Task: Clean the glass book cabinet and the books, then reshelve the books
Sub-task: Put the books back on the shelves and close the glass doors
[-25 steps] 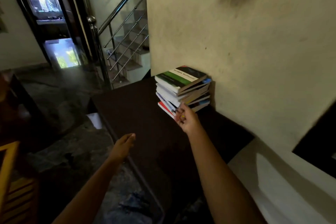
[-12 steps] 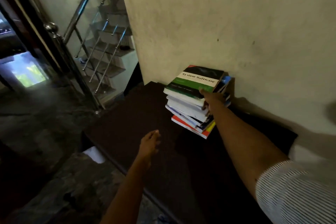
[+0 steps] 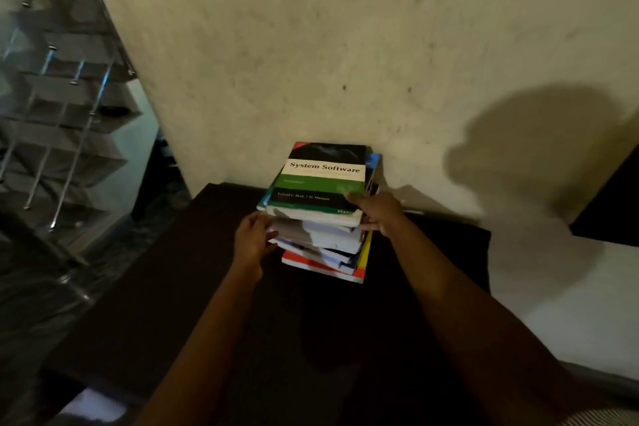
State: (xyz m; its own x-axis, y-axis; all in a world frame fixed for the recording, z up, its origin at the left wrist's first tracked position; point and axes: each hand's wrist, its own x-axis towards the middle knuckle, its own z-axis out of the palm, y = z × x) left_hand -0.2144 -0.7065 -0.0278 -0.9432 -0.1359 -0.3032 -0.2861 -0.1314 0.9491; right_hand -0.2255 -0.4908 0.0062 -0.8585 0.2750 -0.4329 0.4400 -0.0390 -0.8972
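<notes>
Books (image 3: 321,218) stacked on surface (image 3: 207,270), against wall (image 3: 311,62) | your left hand (image 3: 252,242) rests loose fingers on their left side; right hand (image 3: 380,214) pinches the top corner | likely heavy, slick, uneven: clasp low, both sides.

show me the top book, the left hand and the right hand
top book (image 3: 325,180): head view, middle of its front cover, just under the title.
left hand (image 3: 254,242): head view, back of the hand, beside the stack.
right hand (image 3: 382,214): head view, back of the hand, at the stack's right edge.
</notes>
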